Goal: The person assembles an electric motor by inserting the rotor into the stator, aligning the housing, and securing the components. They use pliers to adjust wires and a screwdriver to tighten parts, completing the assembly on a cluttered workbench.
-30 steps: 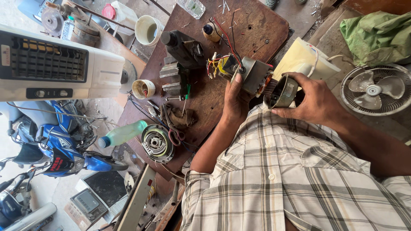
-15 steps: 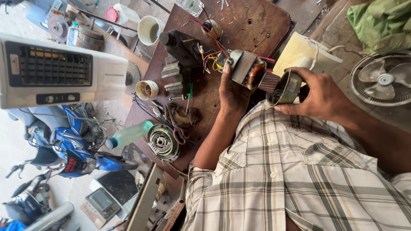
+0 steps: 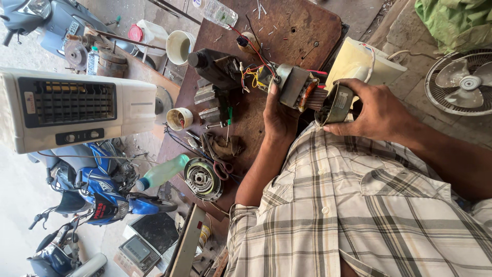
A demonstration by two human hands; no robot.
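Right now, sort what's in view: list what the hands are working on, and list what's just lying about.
In hand:
- left hand on the motor stator with coloured wires
- right hand on the metal end housing

Lying about:
- green plastic bottle
- round motor cover
- white cup
- table fan
- air cooler

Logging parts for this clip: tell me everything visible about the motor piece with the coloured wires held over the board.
The motor body is a grey metal block with a copper-coloured winding showing at one end and a dark ribbed core sticking out toward the round end cap. Red, yellow and black wires trail from its far end. It is held above the brown wooden board, gripped by the left hand; the right hand holds the cap against its core end.
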